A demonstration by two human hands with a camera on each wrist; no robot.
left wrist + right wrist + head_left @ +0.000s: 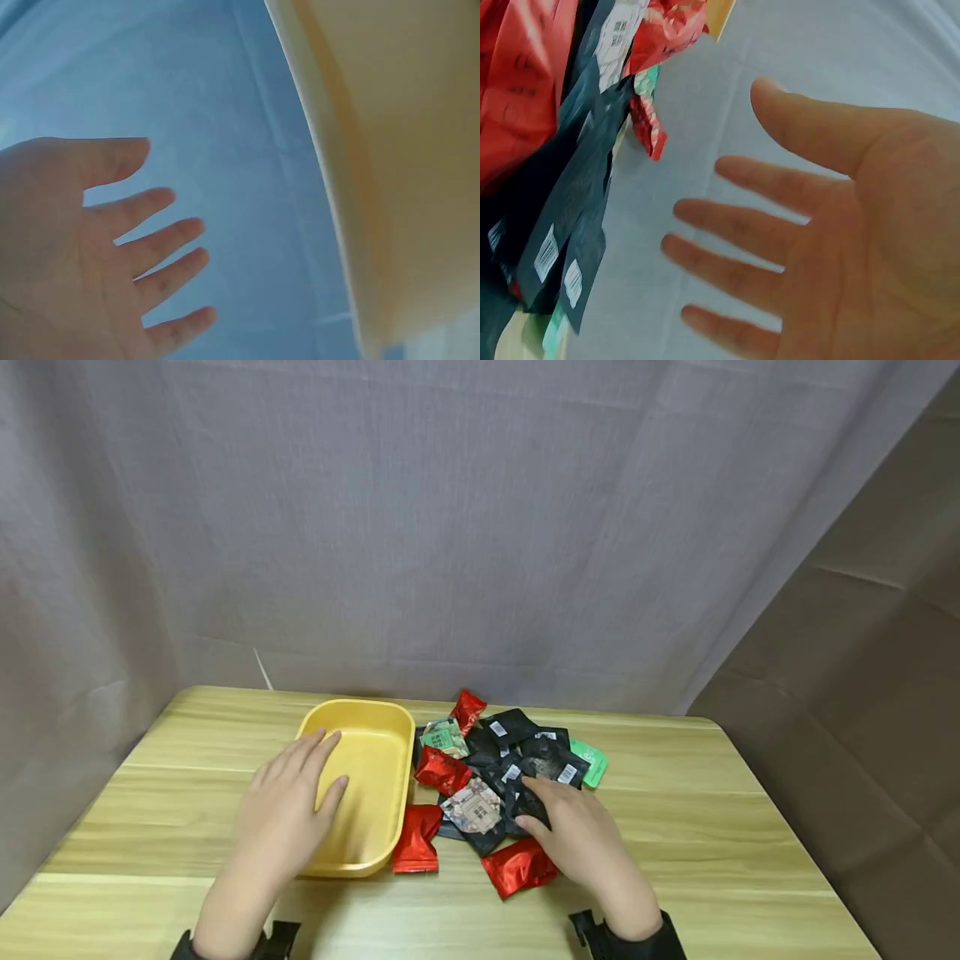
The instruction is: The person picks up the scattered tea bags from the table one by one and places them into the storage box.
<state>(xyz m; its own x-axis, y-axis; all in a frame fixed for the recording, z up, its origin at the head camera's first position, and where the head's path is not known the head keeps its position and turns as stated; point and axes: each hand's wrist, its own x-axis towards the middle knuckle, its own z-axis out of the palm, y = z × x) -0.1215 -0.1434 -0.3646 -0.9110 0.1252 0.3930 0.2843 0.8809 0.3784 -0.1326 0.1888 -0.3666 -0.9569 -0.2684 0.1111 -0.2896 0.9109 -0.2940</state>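
A yellow plastic tray (pixel 369 789) lies on the left half of the table with nothing inside it. My left hand (pixel 288 806) hovers over its left side, fingers spread and holding nothing; the left wrist view has the tray wall (pixel 405 165) beyond the fingertips. Right of the tray is a loose pile of small packets: several black sachets (pixel 508 727) with white barcode labels, and shiny red packets (pixel 416 842) around them. Fingers extended, my right hand (pixel 577 835) is at the pile's near right side, grasping nothing. In the right wrist view its fingers point toward the black sachets (pixel 570 240).
A green packet (pixel 591 762) pokes out at the pile's right edge. One sachet with a printed building picture (pixel 474 806) lies on top in front. The wooden table (pixel 675 827) ends at a grey curtain (pixel 480 543) behind; brownish cloth (pixel 862 677) hangs on the right.
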